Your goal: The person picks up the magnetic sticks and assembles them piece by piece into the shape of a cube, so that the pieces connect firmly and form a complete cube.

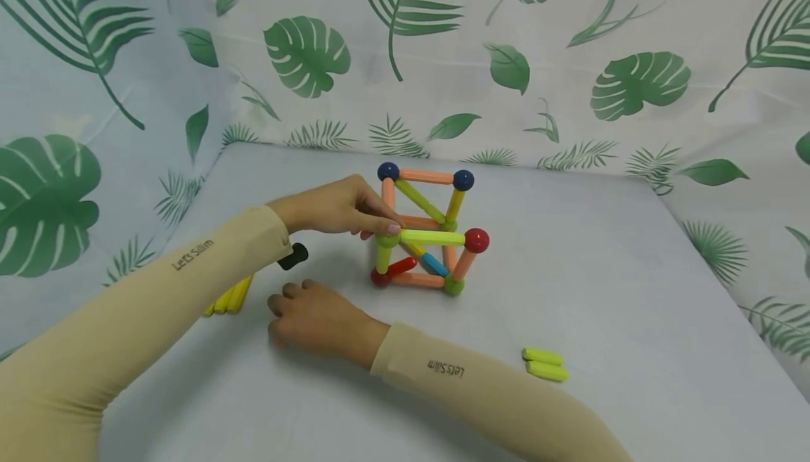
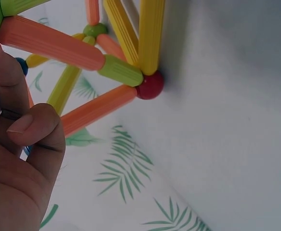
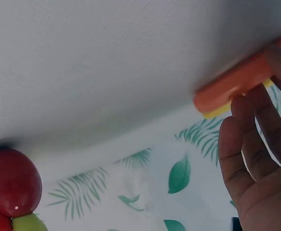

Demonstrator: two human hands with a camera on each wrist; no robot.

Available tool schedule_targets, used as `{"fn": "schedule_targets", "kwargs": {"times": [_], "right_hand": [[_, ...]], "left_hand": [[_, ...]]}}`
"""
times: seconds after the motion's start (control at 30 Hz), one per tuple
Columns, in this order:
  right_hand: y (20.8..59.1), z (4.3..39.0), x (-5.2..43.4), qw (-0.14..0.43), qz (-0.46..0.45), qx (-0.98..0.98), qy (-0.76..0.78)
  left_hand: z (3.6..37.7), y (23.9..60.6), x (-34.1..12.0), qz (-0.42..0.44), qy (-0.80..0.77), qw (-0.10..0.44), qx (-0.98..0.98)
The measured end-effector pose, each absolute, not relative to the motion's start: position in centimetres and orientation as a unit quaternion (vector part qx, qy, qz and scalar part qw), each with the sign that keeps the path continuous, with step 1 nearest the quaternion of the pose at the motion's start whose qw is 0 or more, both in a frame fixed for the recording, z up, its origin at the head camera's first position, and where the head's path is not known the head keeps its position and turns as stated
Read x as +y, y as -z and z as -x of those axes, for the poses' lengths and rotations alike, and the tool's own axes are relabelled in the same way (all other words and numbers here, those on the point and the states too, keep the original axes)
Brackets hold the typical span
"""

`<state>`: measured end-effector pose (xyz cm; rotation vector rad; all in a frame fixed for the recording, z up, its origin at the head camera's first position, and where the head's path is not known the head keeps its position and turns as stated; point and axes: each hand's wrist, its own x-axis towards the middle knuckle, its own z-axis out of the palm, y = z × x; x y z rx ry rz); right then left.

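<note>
A frame of magnetic sticks and balls stands mid-table, with blue balls (image 1: 464, 180) at the back and a red ball (image 1: 477, 240) at the front right. My left hand (image 1: 338, 205) pinches the frame's front-left upper corner at a green ball (image 1: 388, 239), from which a light-green stick (image 1: 433, 238) runs to the red ball. In the left wrist view, curled fingers (image 2: 39, 127) lie beside salmon and green sticks. My right hand (image 1: 323, 323) is low over the table, left of the frame. Its thumb and fingers pinch an orange stick (image 3: 241, 79), mostly hidden in the head view.
Several yellow sticks (image 1: 230, 297) lie at the left under the left forearm. Two yellow-green sticks (image 1: 545, 365) lie side by side at the front right. A small black object (image 1: 294, 257) shows by the left wrist. Leaf-print cloth (image 1: 436, 82) stands behind the table.
</note>
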<state>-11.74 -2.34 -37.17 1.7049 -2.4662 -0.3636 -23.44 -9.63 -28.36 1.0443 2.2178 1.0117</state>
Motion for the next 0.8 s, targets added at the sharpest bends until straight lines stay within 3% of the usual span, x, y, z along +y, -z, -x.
{"fn": "schedule_targets", "kwargs": {"times": [0.23,0.43,0.57,0.63,0.8], "right_hand": [[36.3,10.0,-0.5,0.046,-0.587,-0.801,0.108],[35.7,9.2,3.6,0.012,-0.581,-0.813,-0.035],[35.5,9.1,7.3,-0.048,-0.501,-0.842,-0.195],[35.5,9.2,9.1,-0.052,-0.441,-0.853,-0.274],[35.6,9.5,13.0,0.024,-0.317,-0.850,-0.420]], "left_hand": [[23.3,28.4,-9.8,-0.376,-0.376,0.246,0.810],[23.3,28.4,-9.7,-0.379,-0.381,0.246,0.807],[23.4,28.4,-9.6,-0.383,-0.383,0.245,0.804],[23.4,28.4,-9.6,-0.384,-0.382,0.244,0.804],[23.3,28.3,-9.8,-0.380,-0.381,0.249,0.805]]}}
